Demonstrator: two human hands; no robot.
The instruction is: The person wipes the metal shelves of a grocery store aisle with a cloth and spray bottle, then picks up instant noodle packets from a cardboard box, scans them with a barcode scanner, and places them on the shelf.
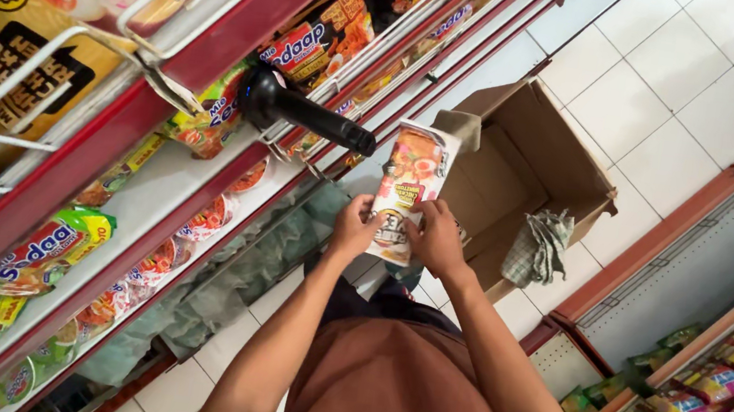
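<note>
Both hands held one noodle packet (409, 190) upright above the open cardboard box (524, 161) that sat on the white tiled floor (678, 68). The left hand (353, 226) clasped the packet's lower left edge, fingers wrapped around it; the right hand (435, 237) gripped its lower right edge the same way. A checked cloth (537, 245) hung over the box's near flap. Just left of the box, a black handheld tool (299, 108) rested on the red shelf (193, 164), among more noodle packets (39, 253).
</note>
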